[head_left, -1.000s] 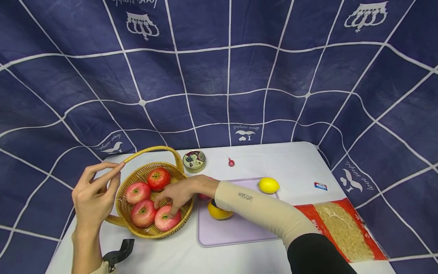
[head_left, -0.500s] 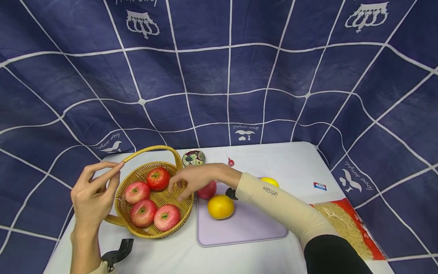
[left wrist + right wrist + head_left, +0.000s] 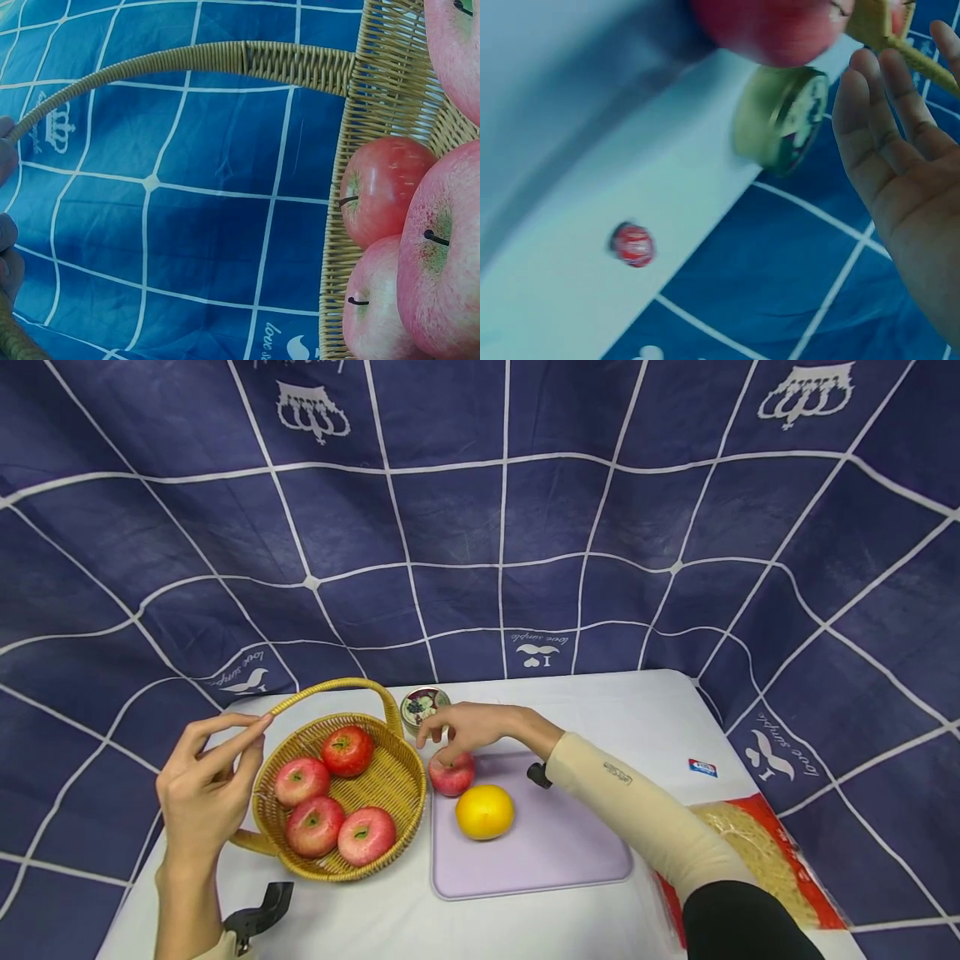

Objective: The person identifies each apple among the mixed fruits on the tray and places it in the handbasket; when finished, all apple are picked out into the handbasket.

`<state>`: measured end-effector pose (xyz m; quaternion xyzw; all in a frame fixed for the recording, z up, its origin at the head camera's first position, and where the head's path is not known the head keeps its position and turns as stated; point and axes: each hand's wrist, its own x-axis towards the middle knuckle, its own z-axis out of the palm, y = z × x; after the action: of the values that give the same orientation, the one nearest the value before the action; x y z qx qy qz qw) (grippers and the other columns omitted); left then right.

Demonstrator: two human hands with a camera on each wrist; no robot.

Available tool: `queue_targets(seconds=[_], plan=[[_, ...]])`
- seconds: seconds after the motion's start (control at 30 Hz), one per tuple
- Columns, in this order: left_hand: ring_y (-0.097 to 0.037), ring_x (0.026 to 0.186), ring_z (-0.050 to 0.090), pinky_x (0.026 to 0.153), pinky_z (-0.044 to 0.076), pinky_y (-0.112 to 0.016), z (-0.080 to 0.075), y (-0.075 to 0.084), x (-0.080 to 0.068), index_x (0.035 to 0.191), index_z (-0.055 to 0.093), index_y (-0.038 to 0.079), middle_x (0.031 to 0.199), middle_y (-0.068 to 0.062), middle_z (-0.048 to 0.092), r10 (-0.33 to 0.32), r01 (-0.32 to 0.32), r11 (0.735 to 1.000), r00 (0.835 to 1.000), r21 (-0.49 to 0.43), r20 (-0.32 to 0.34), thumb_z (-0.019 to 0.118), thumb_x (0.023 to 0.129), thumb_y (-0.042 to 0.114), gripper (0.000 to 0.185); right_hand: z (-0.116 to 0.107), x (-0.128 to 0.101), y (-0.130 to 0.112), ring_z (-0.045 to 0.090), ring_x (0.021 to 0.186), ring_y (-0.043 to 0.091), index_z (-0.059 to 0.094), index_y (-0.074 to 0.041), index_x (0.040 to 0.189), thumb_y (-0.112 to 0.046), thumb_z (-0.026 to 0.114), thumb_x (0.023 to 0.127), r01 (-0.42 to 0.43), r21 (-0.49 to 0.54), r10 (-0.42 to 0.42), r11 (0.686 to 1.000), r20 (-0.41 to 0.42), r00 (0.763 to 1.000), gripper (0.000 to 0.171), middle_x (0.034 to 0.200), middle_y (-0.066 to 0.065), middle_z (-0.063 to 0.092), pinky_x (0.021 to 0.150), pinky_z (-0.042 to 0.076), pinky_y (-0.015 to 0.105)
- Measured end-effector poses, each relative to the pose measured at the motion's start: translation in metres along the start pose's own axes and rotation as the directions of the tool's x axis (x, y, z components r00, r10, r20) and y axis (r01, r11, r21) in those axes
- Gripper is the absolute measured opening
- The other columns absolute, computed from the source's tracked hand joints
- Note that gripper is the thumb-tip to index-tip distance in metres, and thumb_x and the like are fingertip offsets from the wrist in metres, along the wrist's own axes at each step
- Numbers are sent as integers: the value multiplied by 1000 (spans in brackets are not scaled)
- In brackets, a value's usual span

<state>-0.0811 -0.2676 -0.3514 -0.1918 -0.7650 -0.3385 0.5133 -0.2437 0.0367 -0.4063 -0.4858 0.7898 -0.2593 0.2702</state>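
My left hand [image 3: 206,777] pinches the arched handle [image 3: 330,685] of a round wicker basket [image 3: 412,793]. Inside that basket lie several red and pink apples [image 3: 349,751], also large in the left wrist view. My right hand [image 3: 480,725] hovers, fingers loosely bent, over the back left corner of a lilac tray [image 3: 540,860]. Just beneath it sits a red apple [image 3: 454,777]; whether they touch is unclear in the head view. In the right wrist view the fingers hold nothing, beside a round tin [image 3: 769,124]. A yellow, lemon-like fruit [image 3: 484,812] lies in front of that apple.
At the back, the tin [image 3: 420,703] stands right of the basket. A small red wrapped candy [image 3: 634,244] lies on the white table. Towards the right are a small blue-and-red packet [image 3: 702,767] and a red-edged bag [image 3: 765,860] of pale contents, partly behind my right sleeve.
My right hand has left the basket, moving right to above the apple on the tray. Its forearm now covers the second yellow fruit. My left hand has stayed on the handle.
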Motion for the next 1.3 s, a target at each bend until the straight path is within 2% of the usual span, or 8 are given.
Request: queue_targets(seconds=[0.1, 0.3, 0.37, 0.47, 0.7, 1.3], plan=[[2, 56, 27, 56, 17, -7, 0, 0, 0, 94, 80, -2, 92, -24, 67, 0, 0, 1000, 1000, 0, 3, 69, 90, 6, 14, 4, -2, 11, 61, 104, 25, 65, -21, 126, -29, 75, 87, -25, 11, 25, 1000, 2, 1000, 42, 126, 17, 61, 89, 52, 29], [2, 55, 27, 56, 17, -7, 1, 1, 0, 94, 80, -2, 93, -24, 67, 0, 0, 1000, 1000, 5, 4, 68, 90, 5, 14, 15, -3, 27, 55, 121, 23, 59, -18, 137, -27, 76, 86, -57, 29, 57, 998, 19, 998, 55, 140, 10, 56, 102, 48, 35], [2, 55, 28, 57, 17, -6, 1, 2, 0, 94, 80, -2, 92, -24, 67, 1, -1, 1000, 1000, 0, 3, 69, 90, 5, 14, 19, -3, 30, 53, 122, 19, 59, -21, 138, -26, 76, 85, -75, 21, 74, 997, 32, 997, 56, 139, 4, 57, 104, 46, 35], [2, 56, 29, 58, 18, -5, 1, 2, 0, 94, 80, -3, 92, -25, 68, 1, -1, 1000, 1000, -7, 2, 69, 90, 4, 13, 24, -4, 31, 53, 115, 15, 60, -27, 138, -27, 78, 83, -112, 0, 112, 994, 50, 992, 58, 130, -5, 60, 101, 45, 32], [2, 58, 31, 58, 19, -5, 1, 3, 1, 93, 80, -4, 92, -25, 68, 3, -3, 1000, 1000, -23, -7, 69, 90, 3, 13, 31, -3, 33, 59, 100, 11, 59, -24, 141, -27, 81, 82, -118, 39, 114, 992, 93, 989, 63, 114, -15, 67, 92, 48, 25], [2, 55, 30, 58, 18, -4, 1, 3, 1, 92, 80, -4, 92, -24, 68, 10, -11, 1000, 1000, -29, -19, 70, 89, 3, 12, 35, -2, 32, 59, 101, 7, 59, -28, 140, -36, 80, 82, -115, -36, 117, 993, 67, 991, 62, 116, -13, 65, 95, 46, 25]])
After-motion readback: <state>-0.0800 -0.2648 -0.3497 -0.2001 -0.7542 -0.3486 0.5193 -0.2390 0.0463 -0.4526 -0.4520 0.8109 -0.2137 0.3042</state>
